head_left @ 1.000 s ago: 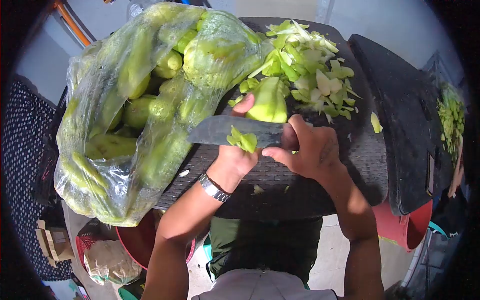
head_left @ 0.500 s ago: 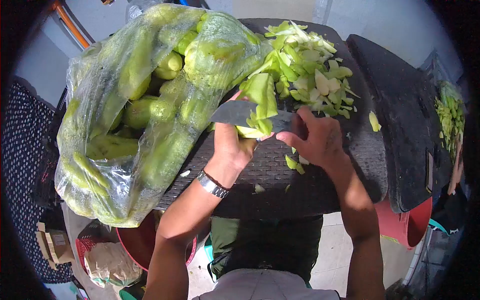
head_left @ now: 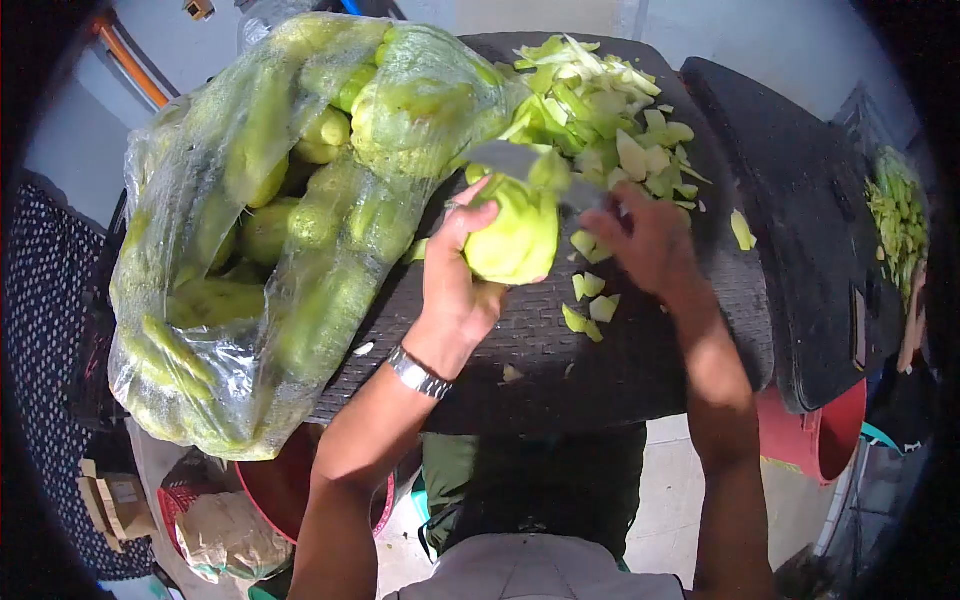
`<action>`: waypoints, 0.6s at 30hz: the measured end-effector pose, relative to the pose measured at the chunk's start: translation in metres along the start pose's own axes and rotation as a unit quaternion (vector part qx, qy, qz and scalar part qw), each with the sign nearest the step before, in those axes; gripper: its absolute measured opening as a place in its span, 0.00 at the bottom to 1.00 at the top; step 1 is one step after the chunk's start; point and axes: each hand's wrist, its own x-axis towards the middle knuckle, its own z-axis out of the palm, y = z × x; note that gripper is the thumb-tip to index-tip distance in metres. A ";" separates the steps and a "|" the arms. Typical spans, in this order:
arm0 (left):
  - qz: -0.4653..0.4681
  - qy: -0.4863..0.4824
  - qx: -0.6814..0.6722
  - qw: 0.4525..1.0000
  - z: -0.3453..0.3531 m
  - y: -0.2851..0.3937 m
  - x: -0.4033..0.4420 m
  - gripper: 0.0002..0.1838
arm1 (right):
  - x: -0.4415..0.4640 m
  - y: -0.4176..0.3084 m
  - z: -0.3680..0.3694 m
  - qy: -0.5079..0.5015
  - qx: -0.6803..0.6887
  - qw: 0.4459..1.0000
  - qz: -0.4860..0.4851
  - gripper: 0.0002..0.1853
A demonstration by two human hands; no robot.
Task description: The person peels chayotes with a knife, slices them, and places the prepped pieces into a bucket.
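My left hand (head_left: 452, 272), with a metal watch at the wrist, is closed around a pale green chayote (head_left: 510, 240) whose visible side is peeled. A knife (head_left: 505, 157) lies across the top of the chayote, its blade blurred by motion and partly covered by a bit of green peel. My right hand (head_left: 652, 238) grips the knife's handle end, right of the chayote. Beyond both hands is a heap of green peel and slices (head_left: 590, 105). Several small cut pieces (head_left: 595, 306) lie on the black woven tabletop (head_left: 530, 345) below the knife.
A large clear plastic bag (head_left: 225, 365) full of chayotes covers the table's left side. To the right stands a second black surface (head_left: 790, 250), with green stalks (head_left: 897, 215) past it. Below are red tubs (head_left: 815, 430) and a brown paper-like bag (head_left: 225, 535).
The chayote has turned so its peeled side faces me. The knife and right hand have moved up and away, and more small pieces have fallen onto the table.
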 end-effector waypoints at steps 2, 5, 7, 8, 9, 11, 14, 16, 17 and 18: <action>0.003 0.009 0.002 1.000 0.008 0.003 -0.003 0.28 | 0.003 0.013 0.001 0.060 -0.005 0.998 0.012 0.30; 0.003 0.001 -0.024 1.000 0.003 -0.001 -0.002 0.26 | -0.001 -0.017 0.007 -0.009 0.083 0.995 0.047 0.26; -0.002 -0.012 -0.058 0.998 -0.008 -0.007 0.003 0.24 | -0.007 -0.036 0.006 -0.047 0.107 0.993 0.026 0.26; 0.027 0.011 -0.101 0.994 -0.006 -0.011 0.009 0.23 | -0.008 -0.044 0.003 -0.066 0.117 0.991 0.016 0.26; 0.040 0.027 -0.091 0.995 -0.008 -0.014 0.008 0.23 | -0.008 -0.052 0.000 -0.080 0.127 0.988 0.018 0.26; 0.054 0.044 -0.072 0.995 -0.011 -0.016 0.007 0.23 | -0.009 -0.050 0.003 -0.081 0.114 0.990 0.000 0.27; 0.041 0.032 -0.058 0.997 -0.011 -0.017 0.006 0.24 | -0.010 -0.037 0.009 -0.049 0.095 0.994 -0.026 0.27; 0.011 0.001 -0.057 0.998 -0.006 -0.012 0.001 0.25 | -0.007 -0.026 0.007 -0.032 0.072 0.997 -0.025 0.28; -0.004 0.003 -0.004 1.000 -0.017 -0.016 0.010 0.27 | -0.005 -0.020 0.004 -0.031 0.054 0.998 -0.013 0.28; 0.001 0.011 -0.014 1.000 -0.011 -0.014 0.007 0.27 | -0.004 -0.016 0.000 -0.031 0.033 0.999 -0.004 0.28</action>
